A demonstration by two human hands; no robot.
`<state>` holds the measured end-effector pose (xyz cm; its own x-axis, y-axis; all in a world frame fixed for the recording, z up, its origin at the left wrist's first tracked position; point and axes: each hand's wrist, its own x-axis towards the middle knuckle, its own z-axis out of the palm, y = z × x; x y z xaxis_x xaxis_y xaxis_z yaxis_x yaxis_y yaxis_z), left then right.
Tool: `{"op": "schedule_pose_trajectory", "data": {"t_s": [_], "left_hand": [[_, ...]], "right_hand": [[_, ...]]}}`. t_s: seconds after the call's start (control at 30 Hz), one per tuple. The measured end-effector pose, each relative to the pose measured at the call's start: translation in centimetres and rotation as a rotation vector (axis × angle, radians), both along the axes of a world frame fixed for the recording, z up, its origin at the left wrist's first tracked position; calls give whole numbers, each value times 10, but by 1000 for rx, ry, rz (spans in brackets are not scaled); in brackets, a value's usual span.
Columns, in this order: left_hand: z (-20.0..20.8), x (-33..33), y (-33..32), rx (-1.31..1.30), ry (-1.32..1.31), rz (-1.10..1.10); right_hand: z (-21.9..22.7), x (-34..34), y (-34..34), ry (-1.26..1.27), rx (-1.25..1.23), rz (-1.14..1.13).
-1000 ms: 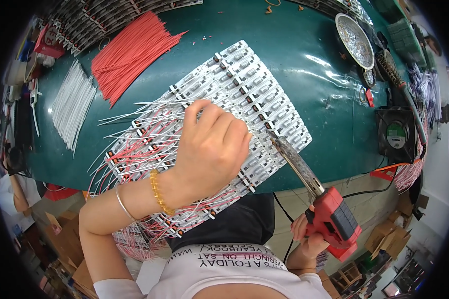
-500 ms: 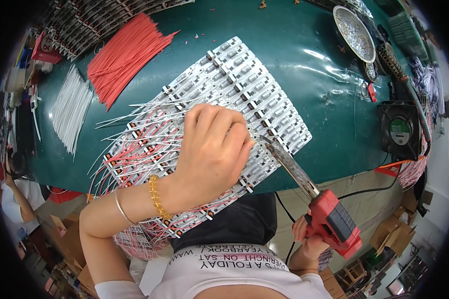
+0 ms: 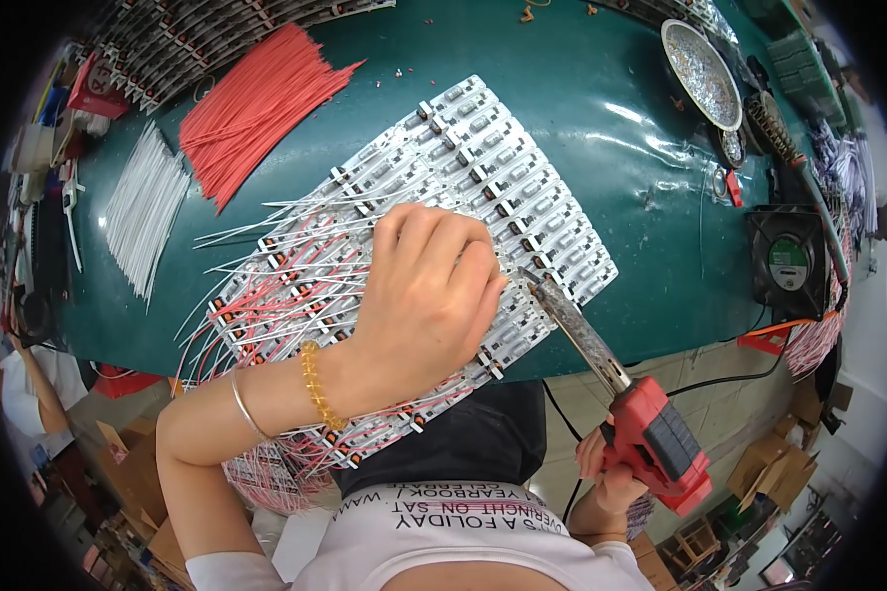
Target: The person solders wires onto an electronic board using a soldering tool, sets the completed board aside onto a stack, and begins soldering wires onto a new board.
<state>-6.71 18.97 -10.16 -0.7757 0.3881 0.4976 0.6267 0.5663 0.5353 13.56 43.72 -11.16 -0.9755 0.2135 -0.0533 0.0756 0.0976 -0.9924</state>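
Observation:
My left hand is closed in a pinch over a slanted panel of white circuit modules. Whatever lies between its fingertips is hidden. My right hand grips the red and black handle of a soldering gun. The gun's long metal barrel points up and left, and its tip meets the panel just right of my left fingertips. Loose white wires and red wires fan out over the panel's left part, some passing beneath my left hand.
A bundle of red wires and one of white wires lie on the green tabletop, left of the panel. At right are a round metal dish, a coiled iron holder and a black fan. Another person's arm shows far left.

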Motion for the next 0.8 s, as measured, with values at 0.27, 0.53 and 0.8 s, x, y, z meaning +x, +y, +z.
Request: {"op": "schedule_pose_trajectory", "data": {"t_s": [0.27, 0.53, 0.8], "left_hand": [[-2, 0, -1, 20, 10, -4], [-3, 2, 1, 13, 3, -7], [-2, -2, 2, 17, 4, 2]], "right_hand": [[-3, 1, -3, 4, 11, -59], [17, -32, -28, 111, 56, 33], [29, -32, -24, -33, -106, 89]]}}
